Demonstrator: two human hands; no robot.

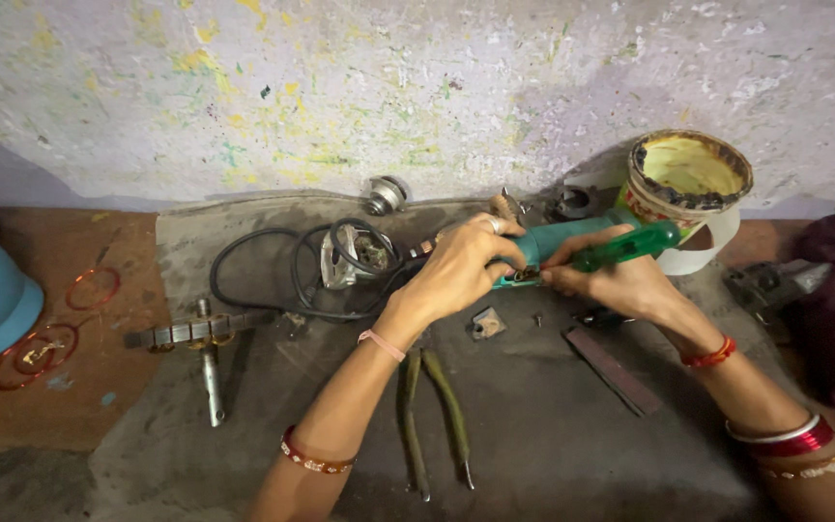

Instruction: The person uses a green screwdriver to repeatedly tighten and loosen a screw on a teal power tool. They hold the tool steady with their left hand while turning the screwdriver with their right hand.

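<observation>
Head view: left hand [456, 266] clasps the teal power tool [558, 242], lying lengthwise left-right before the paint-crusted bucket [690, 174]; right hand [620, 280], closed round a green-handled screwdriver [625, 248], works its tip at the tool's underside.

both forearms are bare, no sleeves. left hand [456, 271] wears a finger ring, a thin pink wrist thread and a brown beaded bangle. right hand [620, 282] has a red thread, red, white and gold bangles.

Left hand [456, 271] grips a teal power tool [572, 237]; right hand [611, 280] drives a green screwdriver [630, 246] into it, pliers [432, 416] just below.
</observation>
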